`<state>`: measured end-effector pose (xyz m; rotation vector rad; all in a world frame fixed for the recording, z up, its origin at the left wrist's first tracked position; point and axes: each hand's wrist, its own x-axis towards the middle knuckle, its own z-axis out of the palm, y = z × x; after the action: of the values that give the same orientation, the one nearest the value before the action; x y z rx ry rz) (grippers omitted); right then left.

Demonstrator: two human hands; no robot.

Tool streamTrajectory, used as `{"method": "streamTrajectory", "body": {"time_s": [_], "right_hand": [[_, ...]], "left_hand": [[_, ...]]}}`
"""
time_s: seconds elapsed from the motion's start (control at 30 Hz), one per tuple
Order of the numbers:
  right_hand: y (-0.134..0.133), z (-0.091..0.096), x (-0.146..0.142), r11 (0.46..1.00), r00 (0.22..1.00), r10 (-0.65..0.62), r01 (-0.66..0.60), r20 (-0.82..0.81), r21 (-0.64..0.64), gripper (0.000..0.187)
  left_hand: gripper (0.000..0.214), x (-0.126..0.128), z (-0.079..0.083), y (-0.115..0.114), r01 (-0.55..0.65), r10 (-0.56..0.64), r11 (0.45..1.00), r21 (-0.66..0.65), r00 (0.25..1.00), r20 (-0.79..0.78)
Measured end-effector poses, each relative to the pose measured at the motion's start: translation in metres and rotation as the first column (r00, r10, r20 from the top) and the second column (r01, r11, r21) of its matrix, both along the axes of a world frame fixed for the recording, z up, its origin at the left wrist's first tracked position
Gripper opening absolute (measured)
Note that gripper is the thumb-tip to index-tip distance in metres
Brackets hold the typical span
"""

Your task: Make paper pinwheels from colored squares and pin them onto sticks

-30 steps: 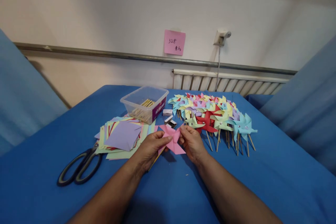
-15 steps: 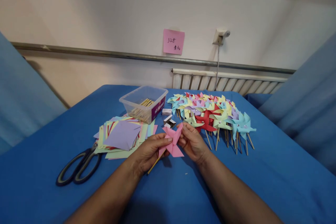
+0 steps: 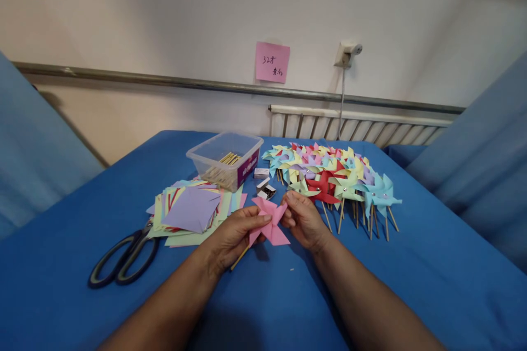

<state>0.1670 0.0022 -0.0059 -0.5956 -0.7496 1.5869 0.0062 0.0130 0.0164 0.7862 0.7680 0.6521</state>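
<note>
Soft, fairly bright, even light; a faint shadow lies on the table [image 3: 411,269] under the left hand [image 3: 230,237]. Wide-lens distortion bends the wall rail [image 3: 123,78] toward the edges; focus is sharp.

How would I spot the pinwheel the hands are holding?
On the blue table, look nearer than the long row of finished pinwheels. The pink pinwheel is pinched between the left hand and the right hand. It is the only one held; all the others lie on the table.

Scissors [image 3: 123,259]: lying at the left on the blue worktop [image 3: 411,263].
Paper squares [image 3: 191,209]: sitting stacked beside the scissors.
Clear tub [image 3: 224,160]: holding wooden sticks.
Finished pinwheels [image 3: 333,178]: lying in rows at the right.
Pink note [image 3: 272,62]: hanging on the wall.
</note>
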Motion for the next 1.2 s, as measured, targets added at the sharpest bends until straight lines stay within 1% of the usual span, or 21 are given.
{"method": "streamTrajectory", "body": {"time_s": [0.13, 0.2, 0.3, 0.37, 0.43, 0.5, 0.53, 0.6, 0.67, 0.7, 0.73, 0.8, 0.87, 0.9, 0.97, 1.03, 1.13, 1.2], "right_hand": [[0.001, -0.002, -0.002, 0.998, 0.996, -0.064, 0.063, 0.067, 0.022, 0.029], [0.002, -0.004, -0.003, 0.992, 0.983, -0.119, 0.113, 0.139, 0.049, 0.029], [0.005, -0.01, -0.005, 0.977, 0.946, -0.21, 0.193, 0.245, 0.092, 0.026], [0.009, -0.014, -0.006, 0.963, 0.93, -0.271, 0.26, 0.248, 0.078, 0.027], [0.012, -0.017, -0.006, 0.948, 0.919, -0.316, 0.316, 0.236, 0.036, 0.029], [0.012, -0.019, -0.008, 0.941, 0.9, -0.334, 0.336, 0.282, 0.042, 0.028], [0.011, -0.019, -0.009, 0.941, 0.882, -0.335, 0.327, 0.33, 0.083, 0.028], [0.005, -0.018, -0.013, 0.936, 0.819, -0.346, 0.268, 0.459, 0.226, 0.036], [-0.003, -0.015, -0.018, 0.909, 0.713, -0.384, 0.181, 0.587, 0.375, 0.05], [-0.007, -0.013, -0.02, 0.891, 0.648, -0.416, 0.149, 0.637, 0.43, 0.056], [-0.01, -0.011, -0.021, 0.87, 0.585, -0.456, 0.133, 0.671, 0.476, 0.058], [-0.014, -0.007, -0.022, 0.825, 0.471, -0.536, 0.116, 0.7, 0.553, 0.052], [-0.014, -0.006, -0.02, 0.786, 0.391, -0.594, 0.098, 0.703, 0.61, 0.04], [-0.013, -0.006, -0.018, 0.774, 0.37, -0.609, 0.084, 0.701, 0.628, 0.034], [-0.012, -0.006, -0.015, 0.761, 0.36, -0.621, 0.062, 0.696, 0.646, 0.026], [-0.012, -0.006, -0.015, 0.756, 0.36, -0.62, 0.039, 0.697, 0.653, 0.029], [-0.014, -0.004, -0.017, 0.761, 0.32, -0.615, -0.001, 0.721, 0.649, 0.042], [-0.015, -0.003, -0.019, 0.755, 0.301, -0.624, -0.007, 0.721, 0.656, 0.036]], "left_hand": [[0.017, 0.0, 0.0, 0.0, 0.037, -0.04, 0.998, 0.043, 0.997, 0.069], [0.019, 0.0, 0.0, -0.001, 0.021, -0.024, 0.999, 0.046, 0.998, 0.061], [0.021, 0.001, 0.001, -0.001, -0.059, 0.059, 0.998, 0.035, 0.998, 0.006], [0.02, 0.002, 0.0, 0.0, -0.131, 0.132, 0.991, 0.026, 0.991, -0.019], [0.017, 0.002, 0.0, 0.003, -0.217, 0.218, 0.976, 0.021, 0.976, -0.023], [0.015, 0.001, -0.001, 0.006, -0.316, 0.316, 0.949, 0.008, 0.949, -0.013], [0.014, 0.0, -0.001, 0.008, -0.361, 0.361, 0.932, -0.006, 0.932, -0.007], [0.011, -0.001, -0.001, 0.011, -0.425, 0.426, 0.904, -0.044, 0.905, 0.009], [0.008, -0.002, -0.001, 0.012, -0.441, 0.444, 0.895, -0.065, 0.896, 0.031], [0.008, -0.002, -0.001, 0.012, -0.439, 0.442, 0.896, -0.067, 0.896, 0.044], [0.008, -0.001, -0.002, 0.011, -0.434, 0.437, 0.899, -0.063, 0.898, 0.053], [0.009, 0.0, -0.003, 0.009, -0.427, 0.43, 0.902, -0.057, 0.901, 0.062], [0.012, 0.002, -0.004, 0.007, -0.409, 0.413, 0.91, -0.072, 0.908, 0.064], [0.013, 0.002, -0.004, 0.006, -0.397, 0.402, 0.914, -0.084, 0.913, 0.067], [0.013, 0.003, -0.004, 0.005, -0.383, 0.391, 0.918, -0.099, 0.918, 0.074], [0.014, 0.003, -0.003, 0.004, -0.388, 0.395, 0.918, -0.084, 0.915, 0.084], [0.015, 0.003, 0.0, 0.004, -0.395, 0.398, 0.918, -0.05, 0.912, 0.097], [0.014, 0.003, 0.001, 0.004, -0.389, 0.392, 0.92, -0.051, 0.914, 0.101]]}}
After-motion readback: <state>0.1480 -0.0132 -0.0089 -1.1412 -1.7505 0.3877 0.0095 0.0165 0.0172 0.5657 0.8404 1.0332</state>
